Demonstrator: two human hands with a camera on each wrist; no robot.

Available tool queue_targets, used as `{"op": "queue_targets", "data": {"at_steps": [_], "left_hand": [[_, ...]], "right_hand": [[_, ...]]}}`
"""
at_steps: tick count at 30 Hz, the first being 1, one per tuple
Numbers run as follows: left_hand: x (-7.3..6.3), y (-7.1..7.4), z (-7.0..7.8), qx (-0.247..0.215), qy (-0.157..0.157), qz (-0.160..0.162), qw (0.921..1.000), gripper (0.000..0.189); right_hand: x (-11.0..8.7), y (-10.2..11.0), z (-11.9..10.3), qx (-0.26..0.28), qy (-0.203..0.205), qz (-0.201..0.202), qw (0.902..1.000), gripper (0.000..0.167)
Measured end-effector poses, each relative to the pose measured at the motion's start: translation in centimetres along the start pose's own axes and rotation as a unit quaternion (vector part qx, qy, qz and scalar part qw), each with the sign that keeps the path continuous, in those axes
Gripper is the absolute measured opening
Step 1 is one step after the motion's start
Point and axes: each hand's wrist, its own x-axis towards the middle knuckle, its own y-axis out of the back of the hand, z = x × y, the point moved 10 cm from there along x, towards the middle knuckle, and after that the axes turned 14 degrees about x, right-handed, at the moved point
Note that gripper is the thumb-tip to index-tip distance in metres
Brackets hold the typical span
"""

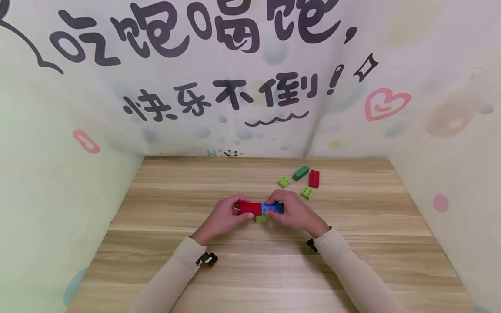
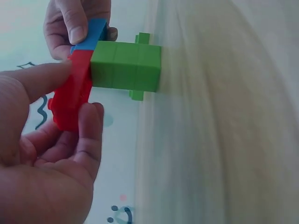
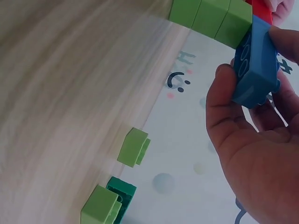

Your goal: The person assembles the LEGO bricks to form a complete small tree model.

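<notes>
In the head view a red toy brick (image 1: pixel 250 208) and a blue toy brick (image 1: pixel 272 208) meet end to end over a light green brick stack (image 1: pixel 261 219). My left hand (image 1: pixel 228 215) grips the outer part of the red one between thumb and fingers. On the other side, my right hand (image 1: pixel 292 209) pinches the blue one, its studs partly showing. The left wrist view has both bricks lying across one end of the green stack (image 2: pixel 126 66), each reaching out to its own side. In the right wrist view the stack shows several square bricks, partly cut off by the frame.
Behind my right hand lie a dark green brick (image 1: pixel 301 173), a second red brick (image 1: pixel 314 178) and two small light green bricks, one nearer (image 1: pixel 307 193) and one farther left (image 1: pixel 283 181). The wooden table (image 1: pixel 176 187) ends at printed walls (image 1: pixel 188 139) on its back and sides.
</notes>
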Motion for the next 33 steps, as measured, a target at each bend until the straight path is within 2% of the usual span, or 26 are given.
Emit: {"op": "queue_targets", "data": {"at_steps": [8, 16, 22, 27, 33], "left_hand": [[-0.1, 0.0, -0.1, -0.02, -0.007, 0.007, 0.9997, 0.034], [0.0, -0.3, -0.4, -0.013, -0.004, 0.001, 0.9999, 0.033], [0.2, -0.1, -0.3, -0.012, 0.009, 0.0, 0.9999, 0.035], [0.1, -0.1, 0.0, -0.01, 0.014, -0.002, 0.9998, 0.035], [0.0, -0.1, 0.2, -0.004, 0.011, 0.002, 0.9999, 0.035]], "right_hand": [[-0.4, 0.1, 0.2, -0.004, -0.016, 0.006, 0.9999, 0.021], [-0.1, 0.6, 1.1, -0.007, -0.041, -0.018, 0.999, 0.028], [0.8, 2.8, 2.0, 0.011, -0.042, 0.01, 0.999, 0.027], [1.5, 5.6, 3.1, 0.003, -0.055, 0.049, 0.9973, 0.019], [2.5, 8.5, 5.4, -0.011, -0.081, 0.087, 0.9928, 0.021]]}}
